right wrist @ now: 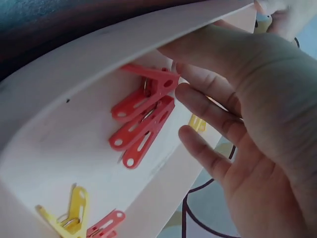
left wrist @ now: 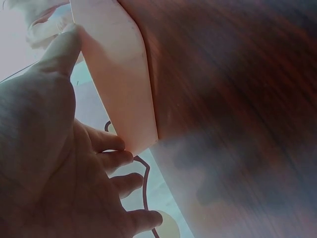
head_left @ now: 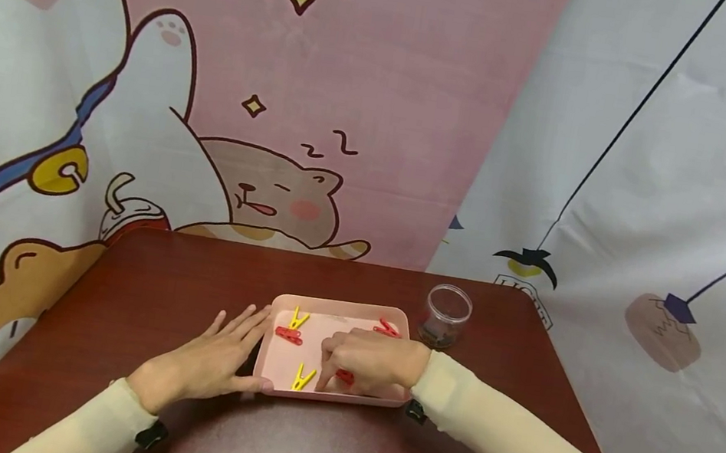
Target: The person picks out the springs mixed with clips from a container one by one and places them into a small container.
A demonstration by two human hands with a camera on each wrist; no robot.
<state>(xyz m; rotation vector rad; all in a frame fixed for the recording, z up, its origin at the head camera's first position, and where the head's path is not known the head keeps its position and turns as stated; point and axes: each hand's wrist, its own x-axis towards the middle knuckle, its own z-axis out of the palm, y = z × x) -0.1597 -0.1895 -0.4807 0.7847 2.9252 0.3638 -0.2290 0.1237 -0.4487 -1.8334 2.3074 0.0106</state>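
A shallow pink tray [head_left: 328, 398] holds several red and yellow plastic clothespins. My left hand [head_left: 215, 357] rests spread against the tray's left side, thumb at the near corner and fingertips along the rim. My right hand [head_left: 361, 358] reaches down inside the tray, its thumb close to the near wall. In the right wrist view, its bent fingers are right beside the ends of two red clothespins [right wrist: 148, 96] lying together; I cannot tell whether thumb and index pinch one. A yellow clothespin [head_left: 303, 378] lies left of that hand. Another yellow clothespin [head_left: 297, 318] and a red clothespin [head_left: 289, 335] lie far left.
A clear round jar [head_left: 446, 316], with something dark at its bottom, stands behind the tray's right end. One more red clothespin [head_left: 386, 328] lies in the tray's far right corner. The dark brown table [head_left: 210, 275] meets a printed cloth backdrop [head_left: 380, 105] behind.
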